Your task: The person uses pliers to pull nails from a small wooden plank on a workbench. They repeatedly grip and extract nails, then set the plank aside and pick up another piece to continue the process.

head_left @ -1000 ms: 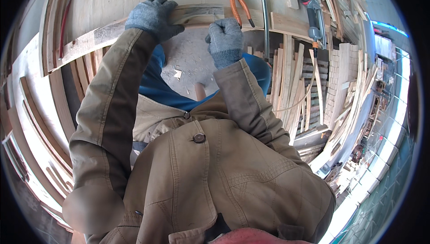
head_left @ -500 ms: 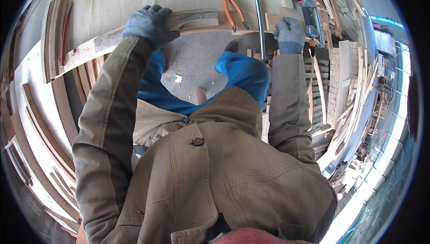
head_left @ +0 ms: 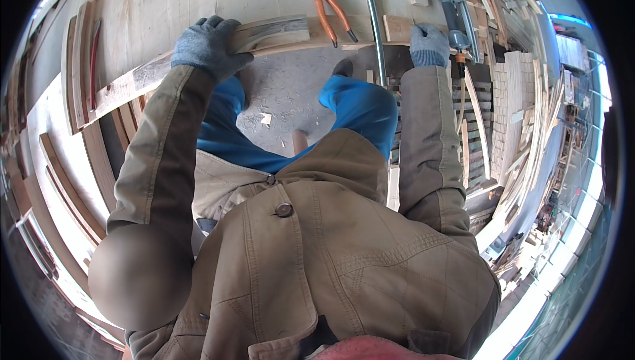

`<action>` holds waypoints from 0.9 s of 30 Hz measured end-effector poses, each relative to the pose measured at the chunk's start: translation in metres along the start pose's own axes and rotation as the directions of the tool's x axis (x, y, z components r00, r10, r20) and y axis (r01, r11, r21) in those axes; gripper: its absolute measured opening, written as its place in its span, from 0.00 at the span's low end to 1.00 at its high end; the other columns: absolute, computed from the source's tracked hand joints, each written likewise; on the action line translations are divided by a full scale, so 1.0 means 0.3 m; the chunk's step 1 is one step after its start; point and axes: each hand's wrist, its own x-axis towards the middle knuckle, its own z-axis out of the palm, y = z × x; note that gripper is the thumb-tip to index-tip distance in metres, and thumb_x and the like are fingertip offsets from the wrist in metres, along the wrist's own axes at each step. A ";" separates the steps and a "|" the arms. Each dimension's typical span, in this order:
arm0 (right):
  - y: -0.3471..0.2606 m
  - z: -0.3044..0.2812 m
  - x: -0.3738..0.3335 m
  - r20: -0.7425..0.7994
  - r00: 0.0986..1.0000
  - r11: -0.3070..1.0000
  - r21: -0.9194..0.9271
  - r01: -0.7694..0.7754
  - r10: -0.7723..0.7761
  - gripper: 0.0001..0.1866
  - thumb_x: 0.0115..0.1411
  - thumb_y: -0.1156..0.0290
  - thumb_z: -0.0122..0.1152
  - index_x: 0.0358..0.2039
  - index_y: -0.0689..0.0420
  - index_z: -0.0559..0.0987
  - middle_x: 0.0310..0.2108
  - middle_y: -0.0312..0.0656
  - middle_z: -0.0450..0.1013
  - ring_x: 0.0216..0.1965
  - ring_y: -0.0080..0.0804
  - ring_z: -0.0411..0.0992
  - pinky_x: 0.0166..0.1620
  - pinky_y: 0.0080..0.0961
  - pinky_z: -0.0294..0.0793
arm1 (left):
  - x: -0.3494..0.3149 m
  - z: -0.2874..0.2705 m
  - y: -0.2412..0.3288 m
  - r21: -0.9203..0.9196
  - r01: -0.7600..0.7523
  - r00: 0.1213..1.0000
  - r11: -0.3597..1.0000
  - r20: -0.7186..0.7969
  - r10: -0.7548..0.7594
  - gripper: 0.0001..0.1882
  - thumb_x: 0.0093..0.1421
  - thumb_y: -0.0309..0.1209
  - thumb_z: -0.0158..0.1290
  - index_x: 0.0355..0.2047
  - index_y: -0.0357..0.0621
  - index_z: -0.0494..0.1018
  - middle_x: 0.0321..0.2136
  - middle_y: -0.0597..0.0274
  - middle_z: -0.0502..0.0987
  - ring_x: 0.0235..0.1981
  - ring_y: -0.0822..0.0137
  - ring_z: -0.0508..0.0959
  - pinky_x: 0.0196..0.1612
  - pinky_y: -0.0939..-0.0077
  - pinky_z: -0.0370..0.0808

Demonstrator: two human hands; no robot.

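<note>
My left hand (head_left: 206,48), in a grey knit glove, grips a short wooden board (head_left: 274,31) that lies along the near edge of the wooden worktop (head_left: 172,3). Its thumb points right along the board's near side, and the fingers reach over the far side. Further right, my right hand (head_left: 428,45), gloved the same way, is curled closed at the worktop's edge beside a small wood block (head_left: 398,28). Whatever its fingers hold, if anything, is hidden. Between the hands lie orange-handled pliers (head_left: 329,6), jaws pointing away, and a long metal rod (head_left: 372,19).
A pneumatic tool (head_left: 453,19) with an orange fitting lies right of my right hand. Stacked wood strips (head_left: 516,109) fill the right side. At far left a thin red bar (head_left: 95,62) rests by wood pieces. Wood chips (head_left: 266,119) are scattered on the floor below.
The view has shifted slightly, so the pliers, rod and board appear further left. My left hand stays on the board; my right hand stays closed at the edge.
</note>
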 end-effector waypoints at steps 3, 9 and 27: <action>-0.009 -0.021 0.001 0.051 0.998 0.998 0.057 -0.035 0.032 0.18 0.61 0.52 0.67 0.42 0.53 0.88 0.40 0.50 0.85 0.46 0.50 0.81 0.54 0.43 0.79 | 0.001 -0.001 0.006 0.014 0.023 1.000 1.000 0.020 -0.023 0.39 0.51 0.55 0.71 0.61 0.52 0.77 0.55 0.54 0.79 0.56 0.49 0.80 0.62 0.56 0.78; -0.078 -0.157 -0.027 -0.014 0.986 0.984 0.064 -0.164 0.165 0.26 0.61 0.50 0.68 0.50 0.57 0.85 0.48 0.53 0.82 0.52 0.51 0.79 0.57 0.45 0.77 | -0.001 0.001 -0.002 0.018 0.011 1.000 1.000 0.013 -0.011 0.41 0.51 0.56 0.71 0.62 0.53 0.76 0.56 0.54 0.79 0.57 0.50 0.79 0.62 0.56 0.78; -0.647 -0.208 -0.207 0.455 0.862 0.962 -0.042 0.271 -0.223 0.47 0.59 0.45 0.74 0.72 0.53 0.66 0.57 0.55 0.74 0.63 0.50 0.74 0.62 0.44 0.77 | -0.010 0.026 -0.024 -0.040 -0.044 0.994 0.998 -0.106 0.039 0.38 0.47 0.52 0.71 0.57 0.50 0.79 0.52 0.55 0.80 0.56 0.50 0.79 0.60 0.56 0.77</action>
